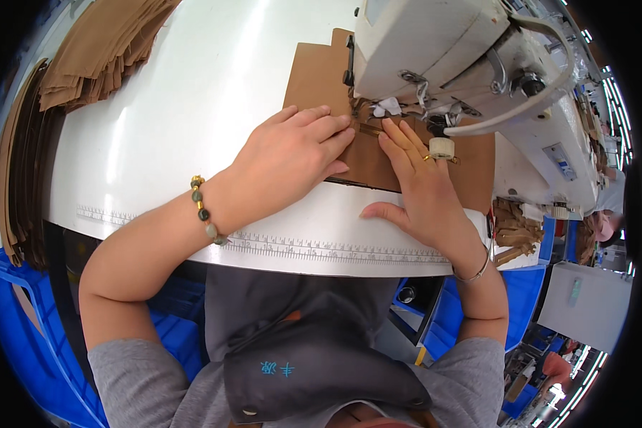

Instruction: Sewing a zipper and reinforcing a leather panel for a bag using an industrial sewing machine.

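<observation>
A piece of brown fabric (314, 75) lies flat on the white table, partly under the head of a sewing machine (435, 50). My left hand (292, 146) rests on the fabric's left part, fingers stretched out toward the needle area. On the other side my right hand (424, 178) lies with its fingers extended on the cloth, just below the machine head, its thumb on the table. A narrow slit or strip shows in the fabric between the two hands. The needle and presser foot are mostly hidden by the machine's parts and a scrap of white material (386, 107).
Stacks of brown fabric pieces (107, 50) lie at the table's far left and hang over its left edge. A printed ruler (321, 250) runs along the front edge. Blue bins (32, 321) stand below on both sides. More brown pieces (517, 228) are bunched right of the machine.
</observation>
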Available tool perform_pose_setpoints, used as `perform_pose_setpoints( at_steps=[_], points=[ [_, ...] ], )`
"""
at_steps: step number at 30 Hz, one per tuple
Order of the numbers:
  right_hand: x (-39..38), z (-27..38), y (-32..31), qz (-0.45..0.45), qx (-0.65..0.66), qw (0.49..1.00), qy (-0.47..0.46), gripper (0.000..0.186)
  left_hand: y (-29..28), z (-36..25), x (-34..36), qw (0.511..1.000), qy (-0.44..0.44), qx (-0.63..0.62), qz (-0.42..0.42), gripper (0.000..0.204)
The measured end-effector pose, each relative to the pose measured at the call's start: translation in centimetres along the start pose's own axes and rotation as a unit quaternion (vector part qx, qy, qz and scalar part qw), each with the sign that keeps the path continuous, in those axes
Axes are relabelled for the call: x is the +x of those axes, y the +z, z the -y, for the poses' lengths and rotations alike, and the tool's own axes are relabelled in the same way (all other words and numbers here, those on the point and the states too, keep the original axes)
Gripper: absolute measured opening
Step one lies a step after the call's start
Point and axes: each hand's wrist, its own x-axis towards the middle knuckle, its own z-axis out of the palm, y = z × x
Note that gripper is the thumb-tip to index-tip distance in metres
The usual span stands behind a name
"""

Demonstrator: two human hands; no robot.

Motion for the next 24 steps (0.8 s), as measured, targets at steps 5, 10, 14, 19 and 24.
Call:
perform_pose_setpoints(
  at_steps=[5,10,14,19,24],
  points=[
    [0.4,0.2,-0.2,0.014,0.013,0.999,0.039,0.103,0.4,0.1,0.2,1.000,-0.010,-0.012,-0.011,0.041],
    [-4.1,-2.5,-3.0,-0.081,-0.025,0.996,0.006,0.073,0.6,0.4,0.2,0.999,-0.006,-0.028,-0.032,0.041],
    [-12.1,-15.1,-11.7,-0.514,-0.217,0.826,0.074,0.028,0.9,0.4,0.1,0.999,0.001,-0.029,-0.030,0.041],
    [-24.2,-39.3,-22.7,-0.381,-0.248,0.803,0.386,0.040,1.1,0.5,-0.1,0.998,-0.003,-0.034,-0.048,0.040],
    [-32.9,-45.5,-16.6,-0.446,-0.145,0.771,0.432,0.047,1.2,0.4,0.0,0.999,-0.014,-0.029,-0.043,0.040]
  ],
)
